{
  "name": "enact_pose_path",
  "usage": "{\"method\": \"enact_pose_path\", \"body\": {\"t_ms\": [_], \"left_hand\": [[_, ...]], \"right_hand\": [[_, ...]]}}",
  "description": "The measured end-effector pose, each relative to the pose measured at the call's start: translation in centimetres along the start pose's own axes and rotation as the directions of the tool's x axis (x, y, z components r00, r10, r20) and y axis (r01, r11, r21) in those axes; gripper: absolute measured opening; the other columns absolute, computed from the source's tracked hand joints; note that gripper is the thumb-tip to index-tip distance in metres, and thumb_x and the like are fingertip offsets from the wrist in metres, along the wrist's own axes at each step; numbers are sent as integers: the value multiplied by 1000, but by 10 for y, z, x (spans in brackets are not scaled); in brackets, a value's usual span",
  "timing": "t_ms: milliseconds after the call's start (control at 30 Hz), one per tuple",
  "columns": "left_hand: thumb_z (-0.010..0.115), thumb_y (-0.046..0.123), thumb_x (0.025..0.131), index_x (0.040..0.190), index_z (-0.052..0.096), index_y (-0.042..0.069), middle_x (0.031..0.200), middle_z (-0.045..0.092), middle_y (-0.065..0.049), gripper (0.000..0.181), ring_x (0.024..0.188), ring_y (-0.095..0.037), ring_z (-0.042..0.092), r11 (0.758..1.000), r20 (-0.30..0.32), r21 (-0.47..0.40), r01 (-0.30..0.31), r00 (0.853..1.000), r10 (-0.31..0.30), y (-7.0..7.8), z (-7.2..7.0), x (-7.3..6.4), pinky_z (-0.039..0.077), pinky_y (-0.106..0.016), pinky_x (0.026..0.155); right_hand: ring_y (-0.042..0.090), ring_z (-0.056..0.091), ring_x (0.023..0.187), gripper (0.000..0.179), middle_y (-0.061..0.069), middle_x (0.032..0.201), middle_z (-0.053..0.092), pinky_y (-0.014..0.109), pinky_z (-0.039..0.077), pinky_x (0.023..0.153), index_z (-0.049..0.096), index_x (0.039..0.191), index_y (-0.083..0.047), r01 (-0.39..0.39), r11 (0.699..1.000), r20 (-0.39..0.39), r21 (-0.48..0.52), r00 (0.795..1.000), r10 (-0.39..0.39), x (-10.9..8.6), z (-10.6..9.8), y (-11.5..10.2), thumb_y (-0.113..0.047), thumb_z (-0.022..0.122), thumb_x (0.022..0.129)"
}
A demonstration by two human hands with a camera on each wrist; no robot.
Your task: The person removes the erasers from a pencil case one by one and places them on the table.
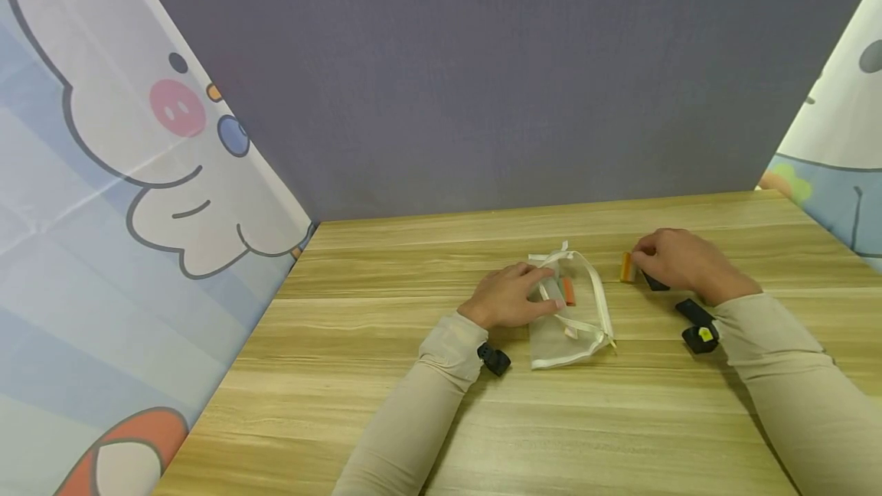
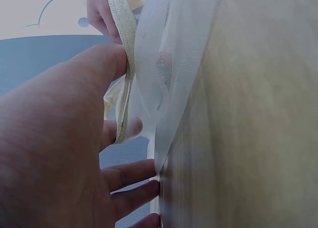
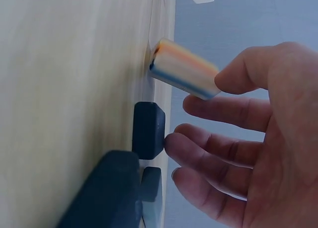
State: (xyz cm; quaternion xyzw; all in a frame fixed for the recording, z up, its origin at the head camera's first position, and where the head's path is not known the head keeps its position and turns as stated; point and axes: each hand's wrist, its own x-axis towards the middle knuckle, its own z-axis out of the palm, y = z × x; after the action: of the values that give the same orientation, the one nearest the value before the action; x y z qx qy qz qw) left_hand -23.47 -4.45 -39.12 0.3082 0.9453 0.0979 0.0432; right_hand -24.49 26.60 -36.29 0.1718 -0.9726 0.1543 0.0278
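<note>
A white mesh zip pouch (image 1: 561,347) lies with its mouth spread, an orange-and-green piece (image 1: 568,292) showing inside. My left hand (image 1: 510,295) is at its left side, thumb and index finger spread apart against the zipper edge (image 2: 124,89); the index fingertip shows through the mesh. To the pouch's right, my right hand (image 1: 682,260) pinches a small block striped orange, white and blue (image 3: 184,69), like a sleeved eraser, between thumb and index finger. Below it in the right wrist view, a dark block (image 3: 148,130) stands by the other, loosely curled fingers.
Another dark block (image 3: 151,190) and a larger dark shape (image 3: 104,193) are in the right wrist view. Black wrist devices (image 1: 494,359) sit by both sleeves. A grey panel (image 1: 510,83) rises behind the wooden table (image 1: 358,312), with cartoon-printed cloth (image 1: 103,213) at the sides.
</note>
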Motion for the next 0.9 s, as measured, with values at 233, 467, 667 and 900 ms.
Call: {"method": "enact_pose_path", "body": {"t_ms": [233,467,667,900], "left_hand": [[43,70,97,151,43,40,150,45,7,62,135,-15,45,1000,-7,1,-4,1000,4,0,0,-1,35,-46,111],[43,70,96,151,42,41,151,44,6,62,139,-17,42,1000,-6,2,4,1000,-4,0,-1,-1,34,-47,112],[42,70,96,150,43,41,149,45,9,61,139,-16,42,1000,-11,3,-1,1000,1,1,0,-1,35,-46,111],[43,70,97,152,42,39,149,45,9,63,136,-16,44,1000,-6,-14,-3,1000,3,1,-1,-2,33,-49,112]], "right_hand": [[31,67,86,32,15,100,72,56,51,77,76,107,-4,-1,1000,-5,-15,1000,1,1,0,1,-27,55,100],[20,55,69,33,13,95,72,47,49,69,75,109,-1,-13,1000,-7,-9,1000,13,0,0,2,-26,55,101],[29,66,81,34,20,102,71,53,52,74,74,109,2,-28,1000,-1,13,1000,28,-1,1,1,-25,56,101],[25,65,78,33,23,104,71,51,52,71,74,109,3,-40,999,16,27,999,39,0,3,2,-23,56,100]]}}
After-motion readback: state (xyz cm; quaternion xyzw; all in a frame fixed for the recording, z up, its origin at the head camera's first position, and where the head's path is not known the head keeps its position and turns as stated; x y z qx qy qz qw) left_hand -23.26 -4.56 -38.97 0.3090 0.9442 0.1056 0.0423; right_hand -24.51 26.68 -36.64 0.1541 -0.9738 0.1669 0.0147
